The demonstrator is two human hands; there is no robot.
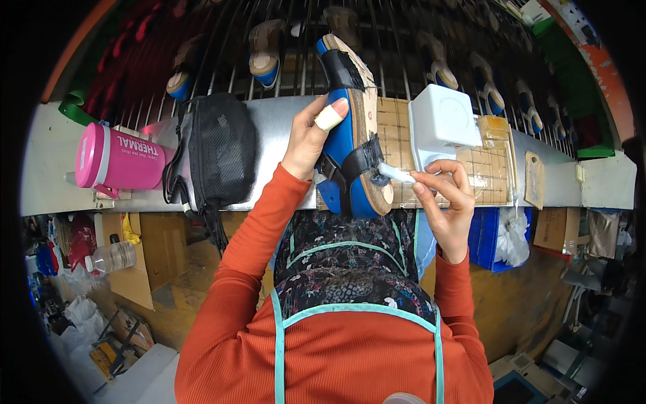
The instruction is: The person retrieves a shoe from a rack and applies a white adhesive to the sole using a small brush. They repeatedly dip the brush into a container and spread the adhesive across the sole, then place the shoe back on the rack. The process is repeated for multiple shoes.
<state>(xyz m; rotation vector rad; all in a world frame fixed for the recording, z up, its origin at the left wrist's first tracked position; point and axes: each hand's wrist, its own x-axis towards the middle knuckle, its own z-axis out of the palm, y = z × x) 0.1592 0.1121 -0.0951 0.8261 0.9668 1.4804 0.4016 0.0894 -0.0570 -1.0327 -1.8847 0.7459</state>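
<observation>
Across the far side I see a rack of metal rods (375,40), with several blue-and-tan shoes lying over it in the dimmer area. Nearer runs a metal workbench (272,128), and a tan gridded board (484,183) lies on its top. The wearer stands at the near edge in a dark floral apron (350,269) trimmed with pale green.

Directly in front of me, at the bench's near edge, is the held shoe (344,147), blue and tan with black straps, its length pointing away from the wearer. To its left a black mesh-sided bag (222,148) sits on the bench, with a pink jug (134,158) lying on its side beyond it. On the board, to the right of the shoe, is a white boxy container (444,118).

My left hand (308,141) grips the shoe by its blue side, thumb pressed along it. My right hand (447,202) pinches a slim white tool (397,174) between thumb and fingers, its tip at the lower black strap (361,161); from this view it could be a brush, but I can't be certain. Smallest is a pale wrap (328,119) around the left thumb.
</observation>
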